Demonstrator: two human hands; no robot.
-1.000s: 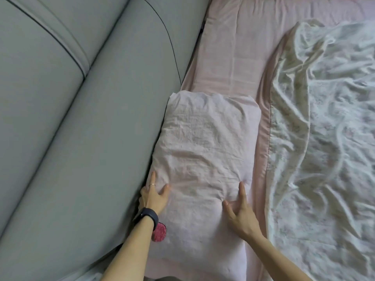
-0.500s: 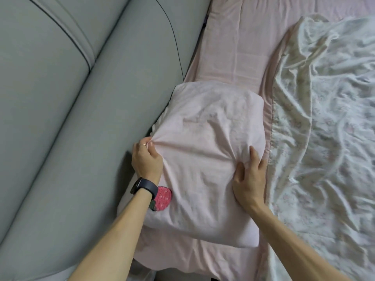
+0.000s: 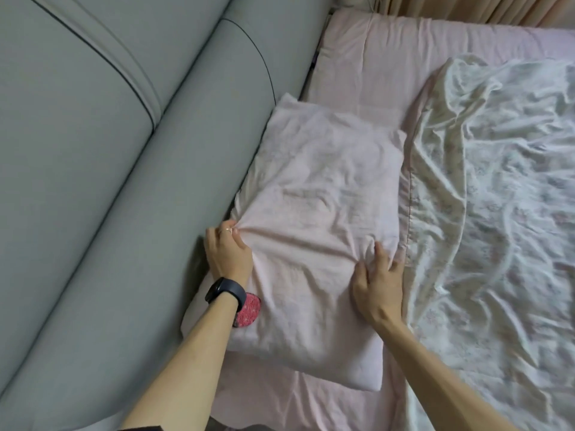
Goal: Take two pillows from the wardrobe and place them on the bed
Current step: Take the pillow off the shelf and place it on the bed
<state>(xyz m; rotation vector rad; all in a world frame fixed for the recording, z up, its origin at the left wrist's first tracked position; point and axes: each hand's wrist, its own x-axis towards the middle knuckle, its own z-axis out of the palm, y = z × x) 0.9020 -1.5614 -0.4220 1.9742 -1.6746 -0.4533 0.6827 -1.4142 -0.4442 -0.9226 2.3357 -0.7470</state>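
A pale pink pillow [image 3: 317, 194] lies on the pink bed sheet [image 3: 367, 66], pressed against the grey padded headboard [image 3: 109, 157]. My left hand [image 3: 228, 253], with a black watch on the wrist, pinches the pillow's left edge where the fabric bunches. On the pillow's right edge, my right hand [image 3: 378, 279] grips the cloth with curled fingers. A small red patterned patch [image 3: 247, 309] shows by my left wrist on the pillow. I see only this one pillow.
A crumpled white floral blanket [image 3: 491, 213] covers the right side of the bed, its edge touching the pillow. Beige curtains [image 3: 466, 7] hang beyond the far end of the mattress. Bare pink sheet lies beyond the pillow.
Both hands went from lying flat on the pillow to gripping its side edges. The pillow has shifted along the headboard, away from me, and now lies flatter on the sheet.
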